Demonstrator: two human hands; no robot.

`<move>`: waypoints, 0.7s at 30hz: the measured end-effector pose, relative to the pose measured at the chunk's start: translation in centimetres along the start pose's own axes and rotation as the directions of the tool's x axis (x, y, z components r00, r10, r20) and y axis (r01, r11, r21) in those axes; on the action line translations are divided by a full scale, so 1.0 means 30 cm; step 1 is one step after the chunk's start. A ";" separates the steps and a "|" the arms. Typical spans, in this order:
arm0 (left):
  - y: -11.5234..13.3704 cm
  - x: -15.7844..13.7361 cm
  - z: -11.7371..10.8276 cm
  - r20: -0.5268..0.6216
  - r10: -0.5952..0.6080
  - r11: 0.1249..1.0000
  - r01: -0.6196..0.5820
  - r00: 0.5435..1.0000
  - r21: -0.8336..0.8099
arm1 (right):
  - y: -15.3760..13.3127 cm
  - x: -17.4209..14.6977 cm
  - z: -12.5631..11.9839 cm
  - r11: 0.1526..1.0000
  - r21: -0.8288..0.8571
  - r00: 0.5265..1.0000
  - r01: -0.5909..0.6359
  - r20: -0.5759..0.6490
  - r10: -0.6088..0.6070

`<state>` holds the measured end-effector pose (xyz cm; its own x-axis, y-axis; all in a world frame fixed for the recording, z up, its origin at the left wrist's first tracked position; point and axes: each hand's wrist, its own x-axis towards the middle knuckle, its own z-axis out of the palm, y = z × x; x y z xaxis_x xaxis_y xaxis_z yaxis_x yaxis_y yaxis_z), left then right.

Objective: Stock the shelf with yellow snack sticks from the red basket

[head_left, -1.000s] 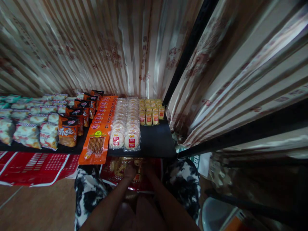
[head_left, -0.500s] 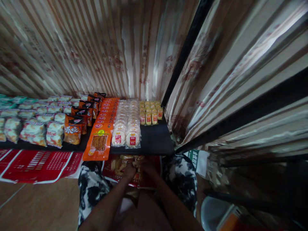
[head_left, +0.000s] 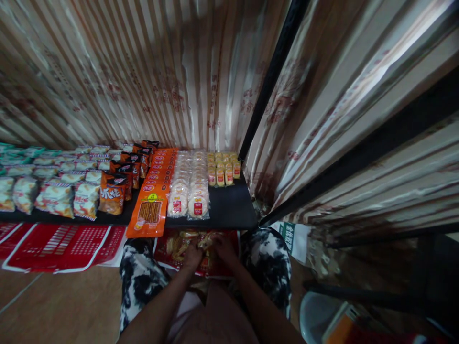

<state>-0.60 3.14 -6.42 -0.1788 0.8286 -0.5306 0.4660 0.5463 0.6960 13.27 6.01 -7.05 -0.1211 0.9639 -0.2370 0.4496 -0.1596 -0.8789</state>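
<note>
Between my knees is a red basket (head_left: 233, 267) holding several small yellow wrapped snack packets (head_left: 175, 246). Inside it, my left hand (head_left: 193, 255) has its fingers bent round a snack packet (head_left: 205, 242) near the middle. From the other side, my right hand (head_left: 224, 249) closes its fingers on the same packet. Dim light and the hands themselves hide some of the fingertips. Similar small yellow packets with red labels (head_left: 220, 176) stand in rows on the black shelf (head_left: 229, 210) just beyond.
Left along the shelf are round white crackers in clear wrap (head_left: 198, 205), orange snack bags (head_left: 148, 212), brown-orange bags (head_left: 112, 193) and white bags (head_left: 53, 198). A red basket (head_left: 60, 246) lies below at left. Black poles (head_left: 272, 81) and a striped curtain (head_left: 193, 71) stand behind; a white bucket (head_left: 311, 315) is right.
My hands have shifted slightly within the basket, and the packet between them shows a little higher. The camera view has moved slightly; the shelf goods stay in place.
</note>
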 end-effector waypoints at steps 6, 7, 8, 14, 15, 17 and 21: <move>-0.003 -0.011 0.012 -0.049 0.049 0.999 -0.049 0.998 -0.004 | -0.019 -0.027 -0.023 1.000 0.005 0.999 0.016 -0.044 -0.015; -0.001 -0.015 0.011 -0.051 0.052 0.999 -0.053 0.997 -0.011 | -0.021 -0.031 -0.025 1.000 0.009 0.998 0.010 -0.056 -0.009; 0.002 -0.019 0.010 -0.050 0.054 0.998 -0.055 0.997 -0.018 | -0.023 -0.035 -0.028 1.000 0.013 0.998 0.004 -0.071 -0.003; 0.040 -0.061 -0.013 -0.061 0.094 0.995 -0.096 0.994 -0.034 | -0.044 -0.054 -0.050 1.000 0.020 0.997 -0.006 -0.076 0.008; 0.048 -0.068 -0.018 -0.069 0.106 0.993 -0.108 0.992 -0.035 | -0.050 -0.057 -0.054 1.000 0.022 0.997 -0.011 -0.076 0.012; 0.063 -0.080 -0.026 -0.080 0.118 0.992 -0.121 0.990 -0.039 | -0.062 -0.064 -0.063 0.999 0.035 0.996 -0.021 -0.081 0.024; 0.076 -0.091 -0.030 -0.097 0.129 0.989 -0.135 0.987 -0.053 | -0.072 -0.076 -0.075 0.996 0.088 0.996 -0.016 -0.091 0.024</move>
<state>0.16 2.23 -2.95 -0.2007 0.9002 -0.3865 0.4393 0.4354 0.7858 14.56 4.63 -3.68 -0.0294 0.9751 -0.2196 0.3720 -0.1933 -0.9079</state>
